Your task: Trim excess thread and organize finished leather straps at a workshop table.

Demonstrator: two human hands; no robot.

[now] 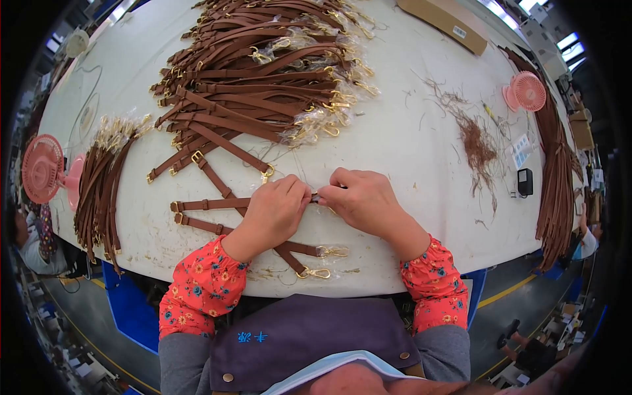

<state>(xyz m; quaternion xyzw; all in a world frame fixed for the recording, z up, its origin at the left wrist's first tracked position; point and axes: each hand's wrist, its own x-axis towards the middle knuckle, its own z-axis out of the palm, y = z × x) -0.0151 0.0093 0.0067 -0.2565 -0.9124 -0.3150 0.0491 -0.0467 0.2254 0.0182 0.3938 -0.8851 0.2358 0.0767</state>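
At the near edge of the white worktable (408, 151): both hands meet over one brown strap (207, 205)
Left hand (273, 214) and right hand (365, 201) pinch the strap's end between fingertips, close together. Far left lies a heap of strap stock (263, 66); another bundle (99, 191) left; pink fans (526, 91) at both sides; thread scraps (477, 145) right; grey floor with yellow lines beyond

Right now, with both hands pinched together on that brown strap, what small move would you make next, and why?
Probably draw the strap a little leftward through the fingers. Both the left hand and right hand pinch it at one spot, and most of its length lies to the left on the table. What the fingertips grip is too small to tell.
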